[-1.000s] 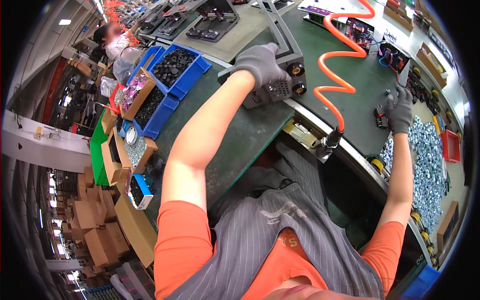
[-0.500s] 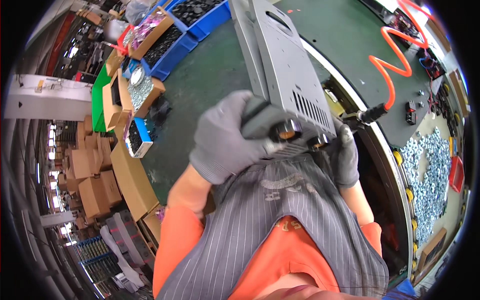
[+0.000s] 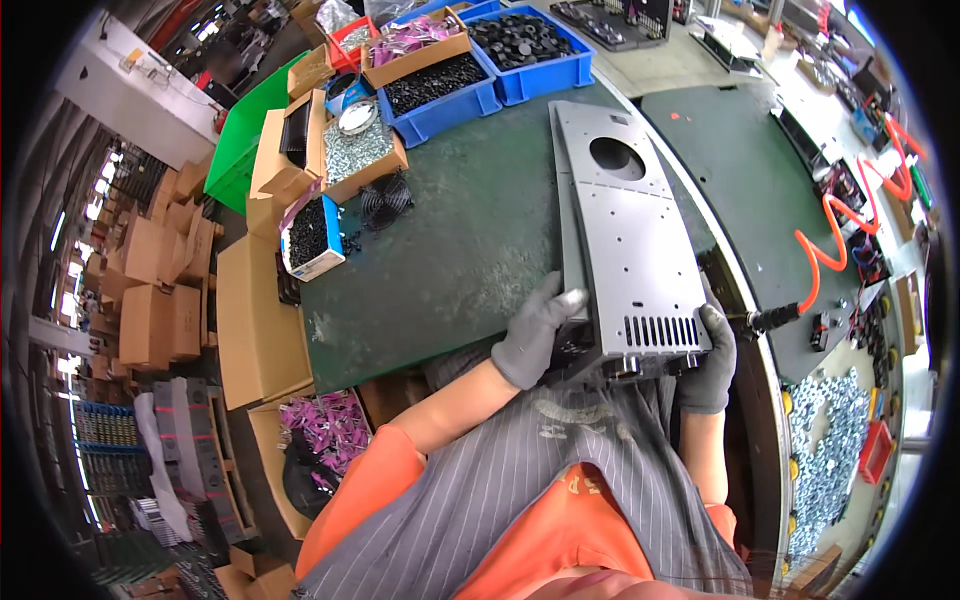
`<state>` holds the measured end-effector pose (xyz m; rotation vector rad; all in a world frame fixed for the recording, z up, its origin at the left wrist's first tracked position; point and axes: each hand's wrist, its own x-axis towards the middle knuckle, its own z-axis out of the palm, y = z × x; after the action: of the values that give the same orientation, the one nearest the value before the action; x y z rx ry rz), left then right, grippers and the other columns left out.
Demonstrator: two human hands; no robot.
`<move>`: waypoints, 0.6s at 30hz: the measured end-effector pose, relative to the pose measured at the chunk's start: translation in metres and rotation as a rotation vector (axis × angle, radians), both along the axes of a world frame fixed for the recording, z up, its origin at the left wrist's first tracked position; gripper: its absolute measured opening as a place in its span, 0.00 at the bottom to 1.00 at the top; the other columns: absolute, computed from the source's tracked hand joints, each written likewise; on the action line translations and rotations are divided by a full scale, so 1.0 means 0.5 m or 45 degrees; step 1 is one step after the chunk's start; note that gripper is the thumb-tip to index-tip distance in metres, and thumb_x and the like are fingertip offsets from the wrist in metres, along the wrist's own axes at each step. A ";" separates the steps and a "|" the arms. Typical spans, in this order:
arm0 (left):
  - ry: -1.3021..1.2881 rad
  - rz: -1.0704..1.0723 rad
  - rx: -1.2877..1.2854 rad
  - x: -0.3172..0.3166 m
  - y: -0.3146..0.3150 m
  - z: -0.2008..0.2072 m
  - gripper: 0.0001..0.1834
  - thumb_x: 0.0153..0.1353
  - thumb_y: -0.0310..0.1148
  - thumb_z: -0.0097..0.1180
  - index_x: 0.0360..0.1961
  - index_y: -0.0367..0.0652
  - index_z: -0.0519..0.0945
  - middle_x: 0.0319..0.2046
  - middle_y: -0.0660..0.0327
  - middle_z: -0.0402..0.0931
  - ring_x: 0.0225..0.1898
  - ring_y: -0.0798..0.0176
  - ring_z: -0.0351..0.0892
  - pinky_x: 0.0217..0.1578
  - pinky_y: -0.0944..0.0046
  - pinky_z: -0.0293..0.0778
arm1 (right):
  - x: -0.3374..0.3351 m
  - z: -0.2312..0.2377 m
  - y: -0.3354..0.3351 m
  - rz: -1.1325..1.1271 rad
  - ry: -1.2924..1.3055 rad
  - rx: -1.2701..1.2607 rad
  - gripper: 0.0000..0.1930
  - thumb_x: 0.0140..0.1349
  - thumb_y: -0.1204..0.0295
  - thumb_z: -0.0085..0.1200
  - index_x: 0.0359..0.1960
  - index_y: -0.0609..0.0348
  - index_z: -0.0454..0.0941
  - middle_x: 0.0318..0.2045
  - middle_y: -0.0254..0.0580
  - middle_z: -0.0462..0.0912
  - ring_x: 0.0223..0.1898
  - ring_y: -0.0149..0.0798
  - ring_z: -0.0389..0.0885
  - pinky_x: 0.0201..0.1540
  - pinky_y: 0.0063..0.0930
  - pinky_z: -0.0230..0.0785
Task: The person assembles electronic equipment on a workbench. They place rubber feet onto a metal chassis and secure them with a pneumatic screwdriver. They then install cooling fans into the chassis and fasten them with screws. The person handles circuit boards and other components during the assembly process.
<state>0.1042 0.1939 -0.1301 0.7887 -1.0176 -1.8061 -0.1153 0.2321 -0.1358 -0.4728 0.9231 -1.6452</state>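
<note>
A long grey sheet-metal casing (image 3: 640, 245) lies lengthwise in front of me, its near end at the edge of the green-topped workbench (image 3: 430, 270) by my apron. It has a round hole at the far end, small holes along its top and a row of slots near me. Short dark round parts (image 3: 625, 367) stick out of its near end. My gloved left hand (image 3: 530, 338) grips the near left side, thumb against the wall. With its thumb by the slots, my gloved right hand (image 3: 710, 358) holds the near right corner; its other fingers are partly hidden.
Blue bins (image 3: 545, 72) of black parts stand at the back, beside cardboard boxes of small hardware (image 3: 358, 155). A black fan grille (image 3: 385, 200) lies near them. On the right are a coiled orange air hose (image 3: 828, 235) and a heap of metal fasteners (image 3: 825, 450).
The casing has gone from raised and tilted to lower and flatter, its top now facing up. My left hand has shifted down its left side. The head view has turned too.
</note>
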 end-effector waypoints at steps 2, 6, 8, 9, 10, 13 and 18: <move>-0.167 0.093 -0.032 0.010 0.015 0.000 0.23 0.64 0.35 0.45 0.56 0.31 0.67 0.49 0.55 0.75 0.49 0.65 0.74 0.51 0.65 0.70 | -0.008 0.024 -0.002 0.041 0.100 -0.046 0.30 0.58 0.65 0.45 0.58 0.76 0.67 0.50 0.55 0.78 0.51 0.41 0.78 0.56 0.31 0.68; -0.250 0.188 -0.001 0.058 0.038 -0.022 0.23 0.60 0.34 0.46 0.54 0.30 0.69 0.45 0.54 0.76 0.46 0.64 0.76 0.50 0.65 0.71 | -0.037 0.087 -0.022 0.149 0.402 -0.089 0.31 0.57 0.61 0.48 0.57 0.76 0.69 0.47 0.53 0.80 0.48 0.41 0.79 0.54 0.31 0.69; -0.217 0.283 0.008 0.081 0.046 -0.029 0.22 0.60 0.33 0.46 0.53 0.30 0.69 0.44 0.54 0.76 0.46 0.64 0.76 0.50 0.66 0.70 | -0.051 0.092 -0.044 0.118 0.492 -0.086 0.28 0.58 0.64 0.47 0.56 0.75 0.70 0.45 0.51 0.81 0.46 0.40 0.80 0.52 0.30 0.70; -0.258 0.301 0.004 0.093 0.048 -0.030 0.22 0.59 0.32 0.46 0.53 0.30 0.70 0.44 0.54 0.77 0.46 0.64 0.76 0.50 0.66 0.70 | -0.059 0.091 -0.057 0.111 0.524 -0.073 0.27 0.58 0.65 0.46 0.56 0.75 0.71 0.45 0.51 0.81 0.46 0.40 0.80 0.52 0.30 0.70; -0.297 0.341 -0.039 0.104 0.053 -0.036 0.22 0.59 0.32 0.46 0.53 0.30 0.70 0.44 0.55 0.77 0.46 0.64 0.76 0.51 0.66 0.70 | -0.069 0.086 -0.070 0.102 0.555 -0.061 0.26 0.59 0.66 0.46 0.55 0.75 0.71 0.45 0.50 0.81 0.46 0.39 0.80 0.52 0.29 0.70; -0.325 0.436 -0.110 0.124 0.062 -0.061 0.21 0.61 0.32 0.47 0.53 0.31 0.70 0.45 0.56 0.77 0.47 0.65 0.75 0.51 0.66 0.69 | -0.103 0.025 -0.123 0.119 0.574 -0.011 0.25 0.59 0.67 0.49 0.56 0.72 0.72 0.46 0.48 0.81 0.47 0.39 0.80 0.52 0.29 0.70; -0.438 0.411 -0.254 0.149 0.062 -0.055 0.31 0.64 0.44 0.54 0.59 0.31 0.65 0.49 0.55 0.75 0.51 0.64 0.74 0.53 0.65 0.68 | -0.103 -0.075 -0.207 0.155 0.463 0.065 0.22 0.58 0.68 0.51 0.53 0.70 0.75 0.44 0.44 0.82 0.46 0.37 0.80 0.52 0.29 0.69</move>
<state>0.1788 0.2250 -0.1578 1.0933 -1.1907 -1.2995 -0.1670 0.1287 -0.1734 -0.7946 1.1753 -1.4459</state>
